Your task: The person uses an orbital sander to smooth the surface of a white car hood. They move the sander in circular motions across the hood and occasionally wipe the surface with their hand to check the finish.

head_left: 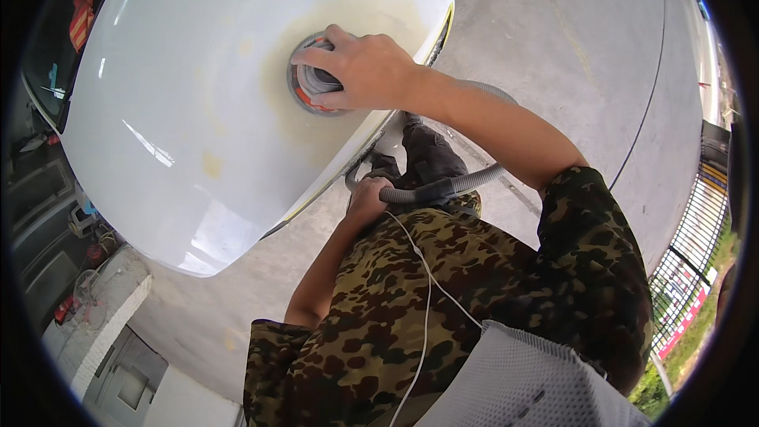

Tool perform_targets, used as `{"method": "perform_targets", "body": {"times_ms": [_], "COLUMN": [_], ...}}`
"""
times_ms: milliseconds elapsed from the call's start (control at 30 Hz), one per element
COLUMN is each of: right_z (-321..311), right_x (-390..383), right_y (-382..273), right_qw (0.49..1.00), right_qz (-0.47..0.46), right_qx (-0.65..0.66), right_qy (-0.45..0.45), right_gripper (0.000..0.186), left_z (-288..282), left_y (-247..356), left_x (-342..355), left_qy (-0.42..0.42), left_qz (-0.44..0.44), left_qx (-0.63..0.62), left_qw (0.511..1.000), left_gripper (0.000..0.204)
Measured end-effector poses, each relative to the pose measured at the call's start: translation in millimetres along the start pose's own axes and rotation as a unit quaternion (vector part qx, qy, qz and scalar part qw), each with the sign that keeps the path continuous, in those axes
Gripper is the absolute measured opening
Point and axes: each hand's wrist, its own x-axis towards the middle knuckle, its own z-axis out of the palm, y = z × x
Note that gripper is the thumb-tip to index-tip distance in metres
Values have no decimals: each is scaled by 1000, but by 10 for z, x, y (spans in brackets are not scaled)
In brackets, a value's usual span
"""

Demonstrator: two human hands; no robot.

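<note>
A large white car panel (190, 79), probably a hood, spreads across the upper left. Around a dull, yellowish, scuffed patch its gloss is gone. Flat on that patch sits a round sander (316, 75) with a grey body and orange-red markings. My right hand (368, 71) wraps over its top, fingers spread around the sides. Lower down, close to my waist, my left hand (368, 198) is closed around a grey ribbed hose (478, 178). The hose loops to the right and passes behind my right forearm, so its far end is hidden.
Yellow masking tape (316, 191) lines the panel's near edge, beside my legs. Concrete floor (577, 55) lies to the right, with a dark cable (652, 87) along it. A fan (91, 292) stands at the lower left. A white cord (427, 292) hangs over my camouflage shirt.
</note>
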Motion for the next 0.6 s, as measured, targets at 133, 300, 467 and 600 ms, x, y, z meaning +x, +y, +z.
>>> {"method": "perform_targets", "body": {"times_ms": [133, 300, 467, 600], "right_z": [-201, -509, -664, -363], "right_x": [-269, -257, -309, -364], "right_y": [798, 1656, 1726, 1093], "right_qw": [989, 960, 958, 980], "right_qz": [110, 215, 245, 126], "right_qx": [6, -37, 3, -53], "right_qy": [94, 175, 149, 145], "right_gripper": [66, 70, 64, 66], "left_z": [4, 23, 23, 53], "left_y": [-58, -190, -245, -214], "left_x": [20, -24, -115, -138], "left_qy": [2, 6, 9, 28], "left_qz": [5, 10, 5, 8], "left_qx": [-8, -11, -23, -21], "left_qw": [1000, 1000, 1000, 999], "left_gripper": [18, 21, 22, 19]}}
